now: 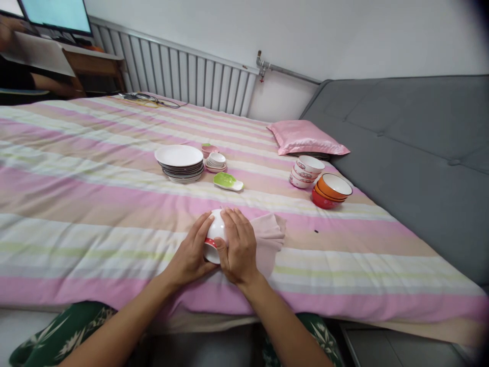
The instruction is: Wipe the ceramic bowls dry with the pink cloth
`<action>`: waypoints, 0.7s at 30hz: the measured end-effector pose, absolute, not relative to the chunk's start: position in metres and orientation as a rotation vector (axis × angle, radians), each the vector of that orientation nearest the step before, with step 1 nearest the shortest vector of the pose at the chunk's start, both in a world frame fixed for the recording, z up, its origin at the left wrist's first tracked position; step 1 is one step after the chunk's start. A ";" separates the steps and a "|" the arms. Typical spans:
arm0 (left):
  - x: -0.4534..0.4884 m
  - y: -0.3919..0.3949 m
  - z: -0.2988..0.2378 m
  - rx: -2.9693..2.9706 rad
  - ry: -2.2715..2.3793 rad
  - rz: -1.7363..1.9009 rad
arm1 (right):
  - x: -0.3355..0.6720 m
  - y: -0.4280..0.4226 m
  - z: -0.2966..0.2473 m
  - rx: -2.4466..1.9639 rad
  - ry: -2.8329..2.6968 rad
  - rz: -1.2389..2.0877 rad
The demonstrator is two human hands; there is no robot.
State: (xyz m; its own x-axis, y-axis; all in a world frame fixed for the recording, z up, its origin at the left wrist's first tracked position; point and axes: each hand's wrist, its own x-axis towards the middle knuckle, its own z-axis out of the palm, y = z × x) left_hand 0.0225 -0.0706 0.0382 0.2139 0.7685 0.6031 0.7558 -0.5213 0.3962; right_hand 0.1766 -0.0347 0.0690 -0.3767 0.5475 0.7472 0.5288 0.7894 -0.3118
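Near the bed's front edge, a white bowl (pixel 216 226) with a red band is tipped on its side between my two hands. My left hand (pixel 192 253) is curled round its left side. On the other side my right hand (pixel 240 248) presses its fingers over the bowl, thumb near the red band. My palms hide part of the bowl. A pale pink cloth (pixel 268 233) lies crumpled on the bed just right of my right hand. Beyond my hands sits a green and white leaf-shaped dish (pixel 228 181).
A plate stack (pixel 179 156) stands back left, beside small white bowls (pixel 216 160) and a pink bowl (pixel 209 149). Patterned bowls (pixel 304 172) and orange-red bowls (pixel 331 191) are stacked right. Behind them lie a pink pillow (pixel 307 136) and a grey headboard (pixel 405 127). A person's arm (pixel 11 28) shows far left.
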 end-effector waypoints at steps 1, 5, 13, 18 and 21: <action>0.022 -0.070 0.038 2.430 1.527 1.231 | 0.176 -0.034 0.069 -0.793 -2.051 0.007; 0.023 -0.070 0.038 2.417 1.527 1.246 | 0.174 -0.034 0.067 -0.777 -2.055 -0.045; 0.023 -0.068 0.038 2.398 1.529 1.267 | 0.172 -0.032 0.063 -0.732 -2.039 -0.117; 0.023 -0.065 0.037 2.359 1.512 1.321 | 0.171 -0.029 0.059 -0.674 -2.062 -0.135; 0.023 -0.064 0.037 2.337 1.505 1.353 | 0.171 -0.028 0.057 -0.650 -2.079 -0.152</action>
